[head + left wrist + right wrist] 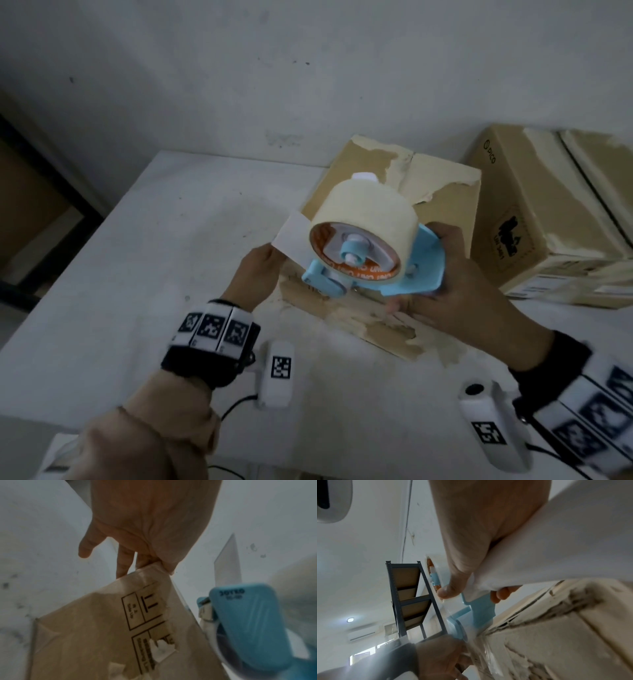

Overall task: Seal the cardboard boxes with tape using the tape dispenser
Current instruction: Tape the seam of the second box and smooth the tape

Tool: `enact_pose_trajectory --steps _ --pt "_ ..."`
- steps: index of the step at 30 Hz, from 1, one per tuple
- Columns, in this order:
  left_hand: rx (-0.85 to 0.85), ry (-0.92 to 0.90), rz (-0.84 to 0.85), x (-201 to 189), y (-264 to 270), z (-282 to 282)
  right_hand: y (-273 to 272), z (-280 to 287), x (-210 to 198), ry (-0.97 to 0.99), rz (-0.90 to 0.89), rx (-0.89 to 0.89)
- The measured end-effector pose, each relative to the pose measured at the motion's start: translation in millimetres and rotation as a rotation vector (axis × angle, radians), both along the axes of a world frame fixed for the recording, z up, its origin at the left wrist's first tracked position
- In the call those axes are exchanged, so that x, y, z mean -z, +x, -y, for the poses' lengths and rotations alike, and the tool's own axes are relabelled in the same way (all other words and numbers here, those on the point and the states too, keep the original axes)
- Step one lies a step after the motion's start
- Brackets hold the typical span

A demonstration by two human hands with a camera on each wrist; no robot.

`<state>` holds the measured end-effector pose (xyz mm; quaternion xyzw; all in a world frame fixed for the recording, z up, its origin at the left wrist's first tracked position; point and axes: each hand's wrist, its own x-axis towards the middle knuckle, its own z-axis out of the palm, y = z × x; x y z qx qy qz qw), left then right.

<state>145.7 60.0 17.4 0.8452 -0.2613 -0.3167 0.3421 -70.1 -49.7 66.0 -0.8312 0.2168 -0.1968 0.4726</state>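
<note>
A worn cardboard box [428,192] sits on the white table [154,257], its top flaps shut along a centre seam. My right hand [445,274] grips the handle of a blue tape dispenser [424,267] that carries a cream tape roll [370,209]. The dispenser is tilted over the box's near left edge. My left hand [265,263] lies against the box's left side, fingers straight, the thumb on the edge. In the left wrist view the fingers [123,563] reach the printed box face [85,635] beside the dispenser's nose [248,622]. Clear tape runs over that edge in the right wrist view.
A second, larger cardboard box [548,212] stands just right of the first, nearly touching it. The white wall is close behind both. The table's left edge [102,222] borders a dark opening. A metal shelf rack [409,595] shows in the right wrist view.
</note>
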Motion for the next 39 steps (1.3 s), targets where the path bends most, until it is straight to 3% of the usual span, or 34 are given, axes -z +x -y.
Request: enact_pose_trajectory --steps 7,11,13,21,23,25,28,30,39 --pt "-0.036 0.018 0.062 -8 7 18 12 7 3 -0.035 -0.010 -0.002" --pt "-0.028 -0.077 0.078 -3 5 19 9 2 5 -0.057 -0.033 -0.004" --pt "-0.008 -0.013 0.108 -4 3 19 5 1 5 -0.075 -0.028 0.013" --pt "0.012 -0.012 0.199 4 5 19 -72 23 25 0.020 0.026 0.098" --pt "0.003 0.074 0.274 2 -1 21 -76 23 27 0.022 0.044 0.117" --pt "0.041 0.247 0.463 -5 -17 20 -75 22 27 -0.006 0.039 0.116" --pt "0.283 0.293 0.666 -8 -52 23 -74 18 23 -0.028 0.032 0.118" --pt "0.349 0.294 0.664 -6 -65 26 -71 13 20 -0.008 0.017 0.129" --pt "0.316 0.357 0.723 0 -67 26 -79 5 2 -0.055 -0.037 0.106"
